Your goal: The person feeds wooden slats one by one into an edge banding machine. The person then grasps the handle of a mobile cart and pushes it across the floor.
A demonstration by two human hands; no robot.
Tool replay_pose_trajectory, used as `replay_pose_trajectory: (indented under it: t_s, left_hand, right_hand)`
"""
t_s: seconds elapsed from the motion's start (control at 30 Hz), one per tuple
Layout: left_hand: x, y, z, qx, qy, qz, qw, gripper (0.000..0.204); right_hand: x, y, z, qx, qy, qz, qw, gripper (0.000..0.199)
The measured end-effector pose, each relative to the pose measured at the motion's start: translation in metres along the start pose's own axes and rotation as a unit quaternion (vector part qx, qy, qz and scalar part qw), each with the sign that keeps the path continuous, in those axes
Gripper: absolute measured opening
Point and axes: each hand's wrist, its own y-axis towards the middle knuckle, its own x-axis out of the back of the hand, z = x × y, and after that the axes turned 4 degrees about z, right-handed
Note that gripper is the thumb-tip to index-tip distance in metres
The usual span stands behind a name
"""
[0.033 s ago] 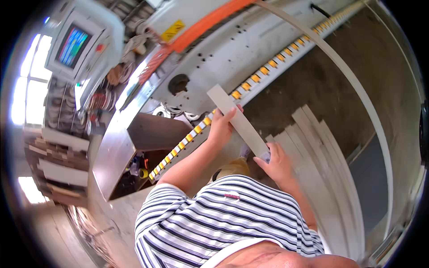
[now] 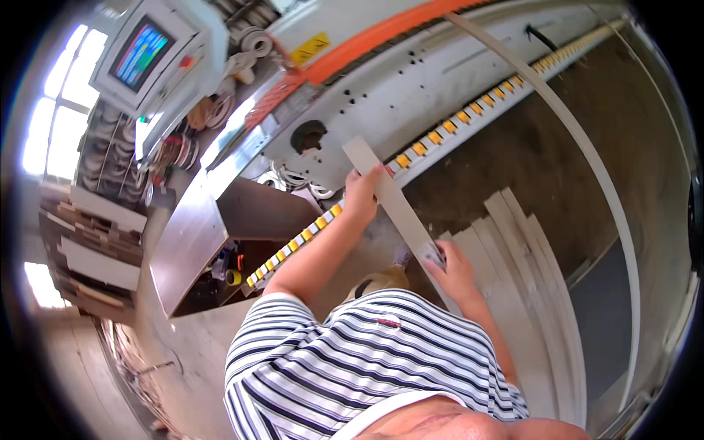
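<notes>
A long, narrow light-grey board (image 2: 400,202) slants across in front of me, its far end near the machine's roller rail and its near end at my chest. My left hand (image 2: 363,194) is closed around the board's left edge toward the far end, thumb on top. Lower down, my right hand (image 2: 456,271) is closed at the board's right edge. Between its fingers and the board's face is a small grey crumpled wad (image 2: 431,254), which looks like cloth. Part of my right fingers is hidden.
Beyond the board runs a long machine (image 2: 381,88) with an orange strip and a rail of yellow rollers (image 2: 449,127). Several similar boards (image 2: 517,264) lie stacked at my right. A curved pale strip (image 2: 587,139) arches past them. A brown open cabinet (image 2: 191,249) and a control screen (image 2: 141,53) are at left.
The board's near end now reaches past my right hand toward my body, where before it ended at that hand. The view has shifted slightly, moving the machine right and down in the picture.
</notes>
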Motion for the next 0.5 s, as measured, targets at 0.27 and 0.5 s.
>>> replay_pose_trajectory:
  t_s: [0.27, 0.5]
  left_hand:
    - [0.095, 0.121, -0.059, -0.133, 0.09, -0.163, 0.974, 0.024]
    - [0.104, 0.165, -0.077, -0.036, 0.414, -0.396, 0.819, 0.074]
  right_hand:
    - [0.012, -0.177, -0.14, -0.316, -0.017, 0.235, 0.919, 0.042]
    - [0.012, -0.215, -0.132, -0.311, -0.102, 0.146, 0.934, 0.041]
